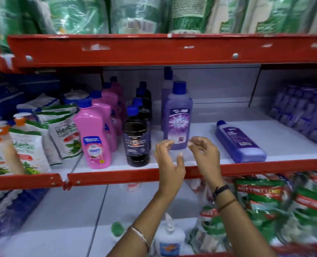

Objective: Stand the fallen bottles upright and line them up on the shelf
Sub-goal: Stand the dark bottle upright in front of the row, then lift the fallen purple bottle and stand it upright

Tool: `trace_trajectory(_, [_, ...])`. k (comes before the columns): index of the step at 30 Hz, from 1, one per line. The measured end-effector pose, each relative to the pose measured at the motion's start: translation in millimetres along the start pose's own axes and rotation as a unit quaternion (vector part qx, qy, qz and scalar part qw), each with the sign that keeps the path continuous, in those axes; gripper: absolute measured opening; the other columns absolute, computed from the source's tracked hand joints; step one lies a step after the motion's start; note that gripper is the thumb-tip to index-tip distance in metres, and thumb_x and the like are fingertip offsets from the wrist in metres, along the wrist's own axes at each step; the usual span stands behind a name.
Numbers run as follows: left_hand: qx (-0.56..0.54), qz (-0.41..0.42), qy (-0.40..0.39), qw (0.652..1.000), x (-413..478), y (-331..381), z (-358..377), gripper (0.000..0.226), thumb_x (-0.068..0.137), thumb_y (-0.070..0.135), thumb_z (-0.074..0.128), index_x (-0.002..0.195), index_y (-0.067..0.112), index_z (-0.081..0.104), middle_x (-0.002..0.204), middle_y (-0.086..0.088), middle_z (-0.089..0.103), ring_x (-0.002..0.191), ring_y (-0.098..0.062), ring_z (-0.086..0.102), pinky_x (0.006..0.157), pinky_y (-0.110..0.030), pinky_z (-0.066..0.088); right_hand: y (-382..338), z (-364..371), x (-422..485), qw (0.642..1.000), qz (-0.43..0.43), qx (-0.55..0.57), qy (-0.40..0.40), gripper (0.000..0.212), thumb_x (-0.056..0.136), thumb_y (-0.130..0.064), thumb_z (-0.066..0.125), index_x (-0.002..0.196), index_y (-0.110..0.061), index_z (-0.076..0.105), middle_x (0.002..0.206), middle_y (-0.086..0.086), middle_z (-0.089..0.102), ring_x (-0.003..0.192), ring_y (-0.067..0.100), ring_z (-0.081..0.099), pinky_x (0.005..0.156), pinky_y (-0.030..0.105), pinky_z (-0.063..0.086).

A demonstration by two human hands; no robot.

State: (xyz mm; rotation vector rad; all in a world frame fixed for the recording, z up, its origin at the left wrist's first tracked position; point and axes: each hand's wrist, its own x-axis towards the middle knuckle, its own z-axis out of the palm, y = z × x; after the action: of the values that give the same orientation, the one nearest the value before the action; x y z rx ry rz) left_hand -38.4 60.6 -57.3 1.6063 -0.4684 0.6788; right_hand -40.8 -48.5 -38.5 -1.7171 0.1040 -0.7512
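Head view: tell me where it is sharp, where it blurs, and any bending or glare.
Head view: sharpest mid-frame, where the standing purple bottle and the pink bottle show partly legible labels; both hands are slightly soft; the edges smear, especially the purple packs and the packets on the right; the red shelf beam bows from the wide lens; glare streaks the green bags on top.

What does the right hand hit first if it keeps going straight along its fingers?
Probably the upright purple bottle: the right hand has its fingers curled toward the bottle's lower right edge. Depth is unclear; they may already nearly touch.
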Motion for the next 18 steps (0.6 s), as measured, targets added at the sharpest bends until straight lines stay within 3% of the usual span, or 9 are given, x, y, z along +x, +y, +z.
trace_trajectory(3, [-0.019, -0.13, -0.144, 0.981, 10.9, 12.2, 50.2, 0.051, 0.08, 0.004, 0.061, 0.124, 0.01, 0.035, 0.123, -0.012, 0.047, 0.113, -0.023, 0.048, 0.1, -0.031, 0.04, 12.1, -56.0, 29.5, 0.997, 0.033, -0.061, 0.036, 0.018, 0.079, -0.012, 0.068, 0.096, -0.009, 0.065, 0.097, 0.008, 0.07, 0.093, 0.023, 0.065, 0.089, 0.036, 0.051])
trace_trajectory(6, [0.05, -0.196, -0.305, 0.931, 27.0, 22.3, 96.7, 0.056, 0.086, 0.02, 0.059, 0.132, 0.008, 0.03, 0.131, -0.014, 0.049, 0.121, -0.028, 0.047, 0.097, -0.032, 0.04, 21.4, -104.4, 58.6, 0.985, 0.035, -0.143, 0.089, 0.023, 0.081, -0.011, 0.064, 0.102, -0.003, 0.065, 0.105, 0.016, 0.069, 0.097, 0.028, 0.063, 0.087, 0.033, 0.047])
trace_trajectory(9, [0.098, -0.223, -0.383, 0.891, 37.0, 26.2, 139.4, 0.052, 0.09, 0.034, 0.05, 0.13, 0.006, 0.031, 0.132, -0.017, 0.053, 0.117, -0.033, 0.053, 0.093, -0.037, 0.046, 35.5, -142.1, 87.8, 0.966, 0.075, -0.234, 0.084, 0.035, 0.085, -0.015, 0.059, 0.117, 0.0, 0.059, 0.122, 0.022, 0.062, 0.112, 0.035, 0.057, 0.093, 0.037, 0.043])
trace_trajectory(12, [0.151, -0.228, -0.401, 0.874, 34.0, 19.6, 169.6, 0.057, 0.09, 0.048, 0.042, 0.13, 0.008, 0.035, 0.132, -0.017, 0.054, 0.118, -0.036, 0.053, 0.101, -0.045, 0.042, 51.8, -160.6, 104.3, 0.947, 0.161, -0.275, 0.033, 0.044, 0.089, -0.026, 0.055, 0.119, 0.007, 0.055, 0.127, 0.029, 0.056, 0.117, 0.041, 0.052, 0.096, 0.039, 0.041])
trace_trajectory(15, [0.177, -0.212, -0.354, 0.893, 27.8, 11.2, 182.7, 0.055, 0.091, 0.048, 0.04, 0.133, 0.013, 0.034, 0.133, -0.016, 0.053, 0.123, -0.035, 0.047, 0.111, -0.05, 0.029, 61.8, -164.1, 104.7, 0.955, 0.172, -0.242, 0.025, 0.047, 0.087, -0.039, 0.058, 0.084, 0.008, 0.066, 0.094, 0.029, 0.068, 0.09, 0.04, 0.061, 0.073, 0.036, 0.045])
trace_trajectory(18, [0.147, -0.203, -0.349, 0.903, 27.5, 4.3, 186.6, 0.059, 0.089, 0.047, 0.044, 0.137, 0.018, 0.027, 0.134, -0.012, 0.052, 0.122, -0.034, 0.049, 0.109, -0.052, 0.033, 68.3, -166.8, 104.1, 0.968, 0.184, -0.163, 0.047, 0.046, 0.08, -0.042, 0.066, 0.076, 0.003, 0.069, 0.08, 0.02, 0.07, 0.076, 0.034, 0.064, 0.065, 0.032, 0.045])
